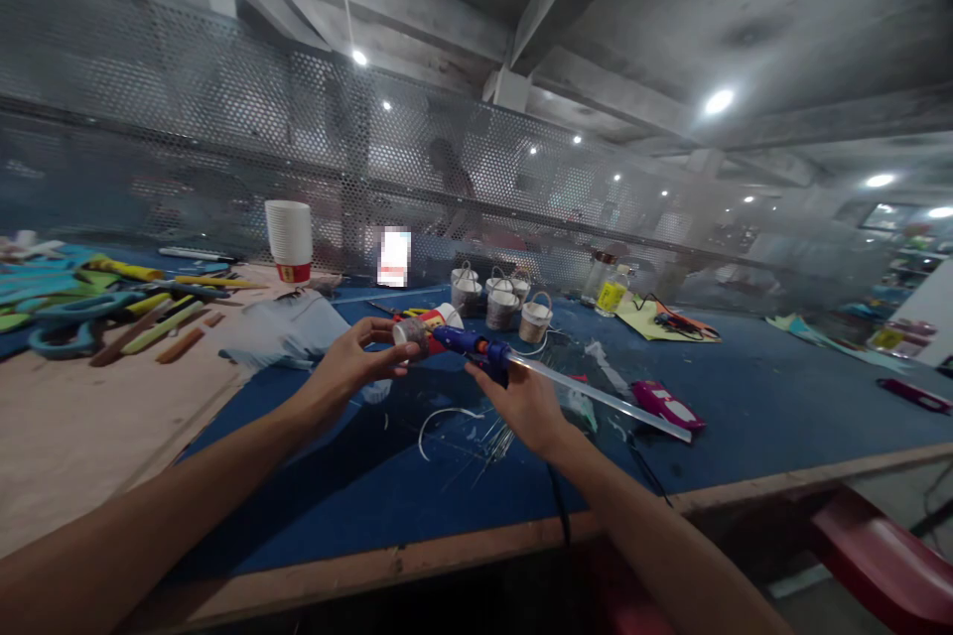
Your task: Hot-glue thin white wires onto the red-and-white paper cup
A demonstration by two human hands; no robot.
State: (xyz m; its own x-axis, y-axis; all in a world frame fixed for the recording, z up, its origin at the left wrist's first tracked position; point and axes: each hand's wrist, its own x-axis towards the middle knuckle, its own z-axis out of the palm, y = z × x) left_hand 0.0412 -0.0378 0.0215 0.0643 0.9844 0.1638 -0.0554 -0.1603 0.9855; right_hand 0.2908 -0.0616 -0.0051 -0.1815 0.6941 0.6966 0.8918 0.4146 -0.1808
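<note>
My left hand (353,362) is closed on a small paper cup (445,319), tilted on its side, red and white with a greyish band round one end. In my right hand (528,407) is a blue hot glue gun (468,342), its front end against or close to the cup; I cannot tell whether they touch. A long clear glue stick (603,395) sticks out of the back of the gun. Beyond my hands stand several small cups with handles, wrapped like little buckets, one of them a brown-banded bucket (534,322). Loose thin wires (497,439) lie below my right hand.
A stack of paper cups (289,233) and a lit phone screen (394,256) stand at the back. Scissors (81,322) and pens lie left. A magenta box cutter (666,405), a yellow-labelled bottle (612,290) and a red stool (885,556) are right. Perforated metal panel (417,149) behind.
</note>
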